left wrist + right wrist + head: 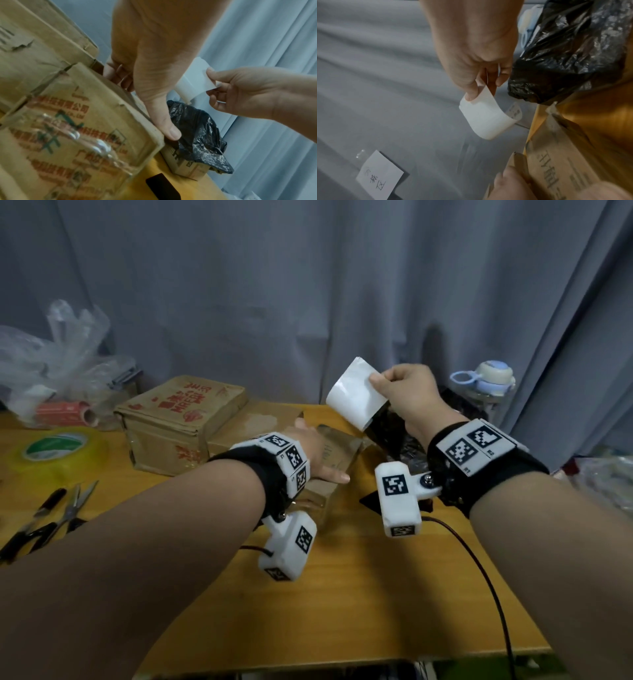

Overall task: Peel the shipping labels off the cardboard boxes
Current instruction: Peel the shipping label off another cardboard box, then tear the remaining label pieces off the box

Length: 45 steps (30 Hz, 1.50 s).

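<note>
My right hand (404, 392) is raised above the table and pinches a curled white shipping label (356, 395) between thumb and fingers. The label (486, 119) hangs free of every box, blank side toward me, with print showing on its inner side. My left hand (318, 453) lies on top of a small taped cardboard box (342, 450). Its fingers (116, 75) curl over the far edge of that box (85, 121) and the thumb presses along the right edge. A larger box with red print (181, 419) stands to the left, and a flat box (253, 419) lies behind.
A black plastic bag (390, 429) sits over another box just right of the small one. A water bottle (489, 385) stands back right. Scissors (72, 508), a yellow tape roll (58, 450) and clear bags (51, 361) fill the left. A cable (479, 570) crosses the wooden table (359, 594).
</note>
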Tool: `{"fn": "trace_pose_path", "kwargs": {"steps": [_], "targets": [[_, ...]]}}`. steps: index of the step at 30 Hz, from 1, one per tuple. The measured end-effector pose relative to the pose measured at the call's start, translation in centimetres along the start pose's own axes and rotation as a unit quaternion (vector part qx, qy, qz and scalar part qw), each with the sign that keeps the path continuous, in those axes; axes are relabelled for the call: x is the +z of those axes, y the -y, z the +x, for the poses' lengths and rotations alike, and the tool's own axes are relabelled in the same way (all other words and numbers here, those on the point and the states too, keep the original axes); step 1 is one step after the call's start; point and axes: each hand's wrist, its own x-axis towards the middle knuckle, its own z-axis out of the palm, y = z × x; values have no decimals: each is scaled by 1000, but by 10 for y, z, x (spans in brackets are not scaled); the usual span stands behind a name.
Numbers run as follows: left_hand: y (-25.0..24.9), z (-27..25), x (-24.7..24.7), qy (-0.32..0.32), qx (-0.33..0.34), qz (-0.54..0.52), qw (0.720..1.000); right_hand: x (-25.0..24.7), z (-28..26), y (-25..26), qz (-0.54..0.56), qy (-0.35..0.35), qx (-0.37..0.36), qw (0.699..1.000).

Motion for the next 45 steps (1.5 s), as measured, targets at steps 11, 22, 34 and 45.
{"fn": "trace_pose_path", "kwargs": {"steps": [11, 22, 34, 45], "targets": [[10, -7, -4, -108, 26, -27, 993, -6, -24, 2, 52, 43, 57, 996], [40, -13, -5, -149, 111, -200, 962, -19, -45, -26, -10, 116, 24, 993], [45, -44, 12, -150, 106, -199, 963, -38, -77, -27, -202, 64, -5, 977], [47, -49, 9, -136, 104, -178, 969, -7, -86, -28, -184, 170, 5, 968]]}}
